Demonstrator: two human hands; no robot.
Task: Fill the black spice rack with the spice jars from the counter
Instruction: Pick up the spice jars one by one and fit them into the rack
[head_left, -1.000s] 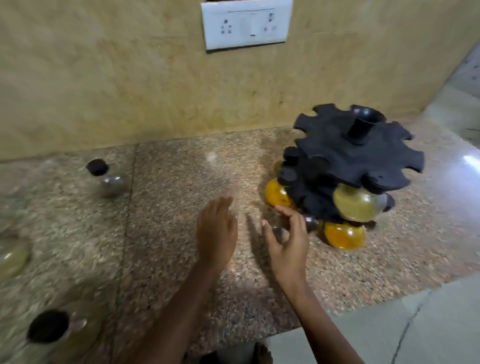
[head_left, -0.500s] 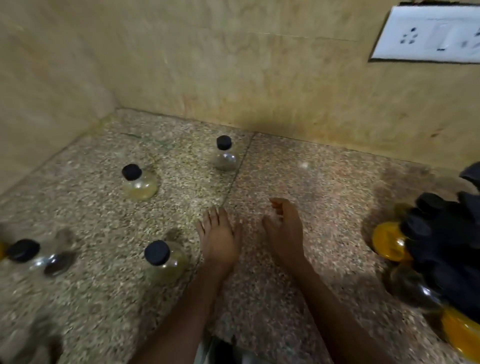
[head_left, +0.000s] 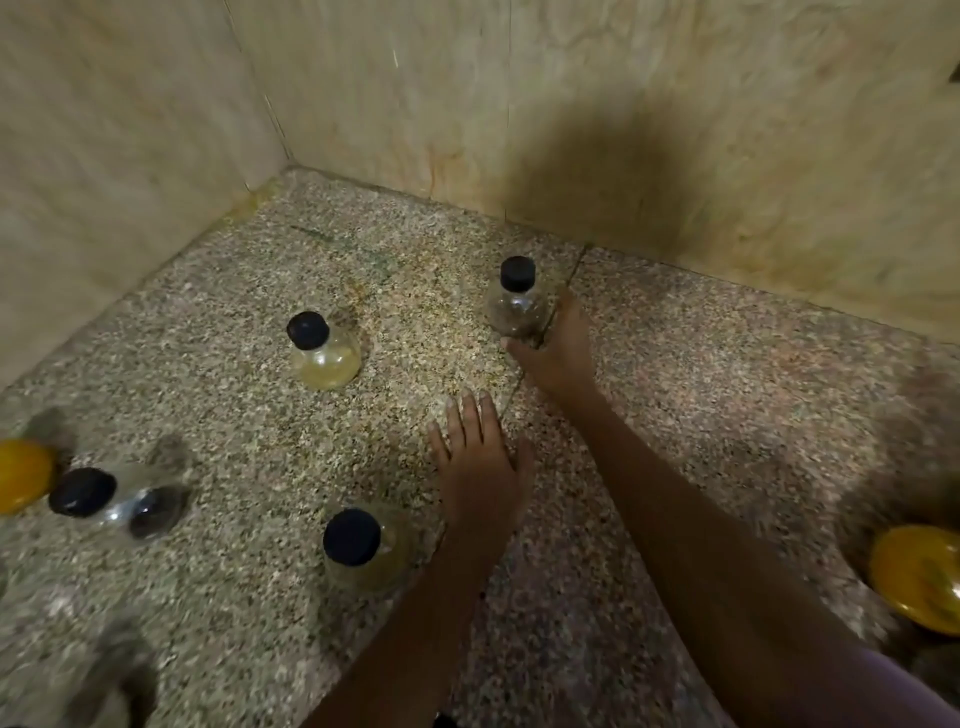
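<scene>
At the far left edge of the speckled granite table (head_left: 234, 312) lies an orange jar (head_left: 21, 475), touching a tipped jar with dark contents (head_left: 119, 501). Farther in stand a pale-yellow jar (head_left: 324, 351) and, nearer, a black-capped jar (head_left: 363, 551). The left hand (head_left: 480, 467) hovers just beside that one, fingers straight and spread, holding nothing. The right hand (head_left: 558, 351) reaches the clear jar by the wall (head_left: 515, 304), thumb and fingers apparently closing round its base, though blur hides the contact. The rack is out of view to the right; only an orange jar (head_left: 917, 577) shows there. A low, partial grip could tip the round jar.
</scene>
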